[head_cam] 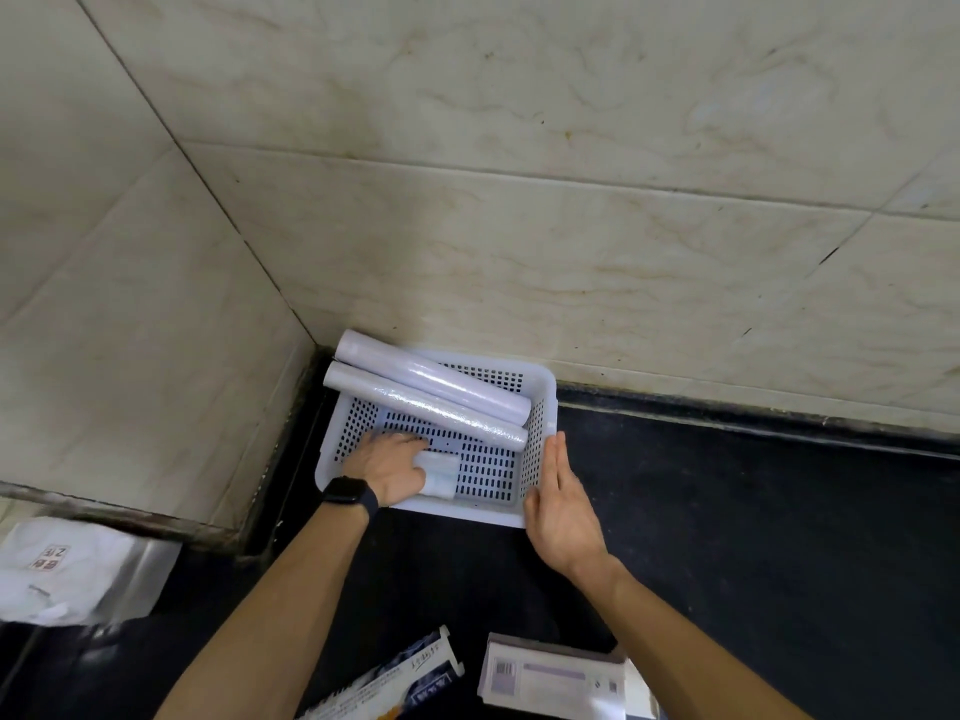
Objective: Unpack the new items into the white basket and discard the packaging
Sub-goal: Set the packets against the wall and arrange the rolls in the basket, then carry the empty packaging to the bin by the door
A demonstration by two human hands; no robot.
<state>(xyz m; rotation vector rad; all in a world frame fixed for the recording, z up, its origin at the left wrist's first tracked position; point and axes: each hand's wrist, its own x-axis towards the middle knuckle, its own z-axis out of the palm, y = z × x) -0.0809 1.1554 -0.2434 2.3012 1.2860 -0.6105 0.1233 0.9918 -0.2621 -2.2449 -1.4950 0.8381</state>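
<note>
Near: torn packaging (556, 678) on counter (753, 537). Left hand (389, 467) holding soft, light packet (440, 475) by its side inside white basket (537, 449); right hand (563, 511) flat, wide.

The scene was evenly, softly lit, the pale wall tiles (519, 200) bright and the dark counter (753, 537) almost black, holding little detail. Glare streaked the shiny rolls (431, 402). Shadows were faint. Wide-angle distortion bent the tile seams near the edges. The packaging (550, 678) along the bottom looked slightly soft.
</note>
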